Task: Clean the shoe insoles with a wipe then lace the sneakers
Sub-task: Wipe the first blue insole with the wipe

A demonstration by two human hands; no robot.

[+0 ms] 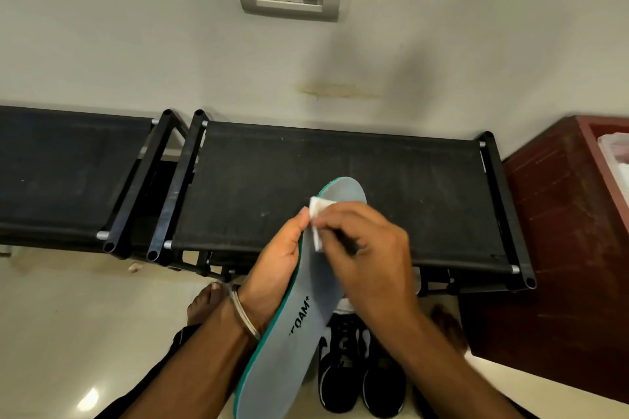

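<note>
Left hand [275,269] is gripping a grey insole [299,309] along its edge, holding it up over the floor in front of a black shoe rack [340,173]. Right hand [367,248] is pinching a small white wipe [318,214] and pressing it onto the insole's toe end, while a pair of black sneakers [360,374] is sitting on the floor right below.

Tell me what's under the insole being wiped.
Below the insole, a pair of black sneakers stands on the floor. The insole and the right hand cover part of them.
</note>
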